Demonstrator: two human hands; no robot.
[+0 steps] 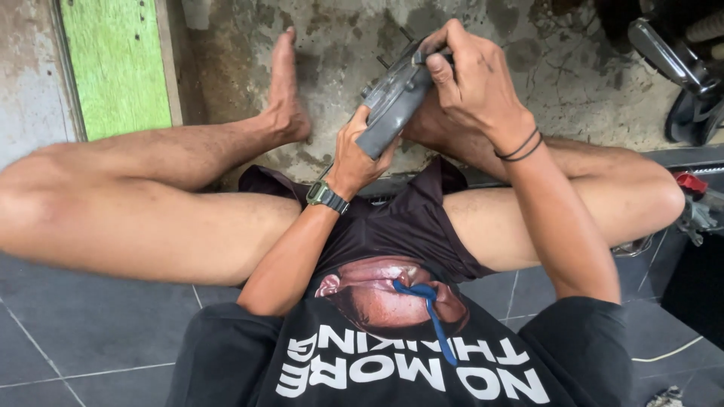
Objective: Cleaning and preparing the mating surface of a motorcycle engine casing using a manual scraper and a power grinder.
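Head view: left hand (354, 154) is gripping the lower end of a grey metal part (394, 102); right hand (471, 79) is clasping its top. The part is hovering above the cracked concrete floor (347, 45), beyond the bare left foot (285, 90).

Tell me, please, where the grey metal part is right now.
In the head view, the grey metal part is held up at top centre, between the left hand below it and the right hand above, over the cracked concrete floor.

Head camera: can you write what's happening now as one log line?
left hand: grips grey metal part from below | right hand: on its top end | person seated on tiled floor
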